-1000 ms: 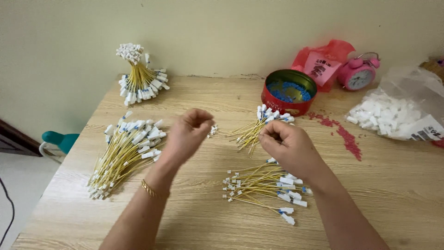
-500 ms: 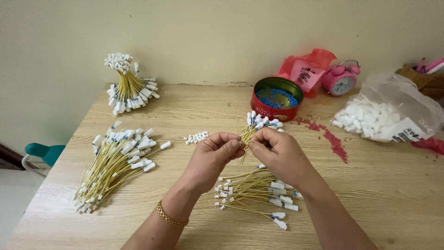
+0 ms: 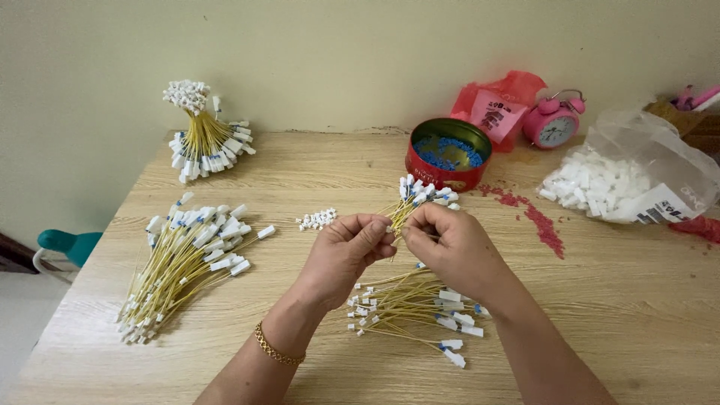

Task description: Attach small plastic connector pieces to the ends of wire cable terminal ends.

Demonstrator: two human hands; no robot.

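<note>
While both hands are meeting just above the middle of the wooden table (image 3: pixel 615 315), the left hand (image 3: pixel 346 251) is curling its fingers and pinching something very small against the thumb, too small to make out, and the right hand (image 3: pixel 450 244) is pinching the stems of a small bunch of yellow wires (image 3: pixel 411 201) whose white plug ends are fanning out toward twelve o'clock. The held bunch is sitting between the two hands, its tips pointing at a red round tin (image 3: pixel 448 154) of blue beads at twelve o'clock. Directly below the hands, at six o'clock, a loose spread of yellow wires (image 3: pixel 409 311) is lying flat on the table, and a little cluster of white connectors (image 3: pixel 317 219) is resting just beside the left knuckles at about ten o'clock. A larger pile of finished-looking wires (image 3: pixel 184 266) is lying at nine o'clock, and a tied bundle standing on its flared ends (image 3: pixel 202 139) is sitting at eleven o'clock. A clear bag of white plastic pieces (image 3: pixel 630 180) is slumping at two o'clock, with a pink alarm clock (image 3: pixel 555 124) and a red plastic bag (image 3: pixel 499 105) behind it by the wall. Judging by the grip, the work is going best with the wires held close to their ends, kept parallel, and the fingertips steadied against each other.
</note>
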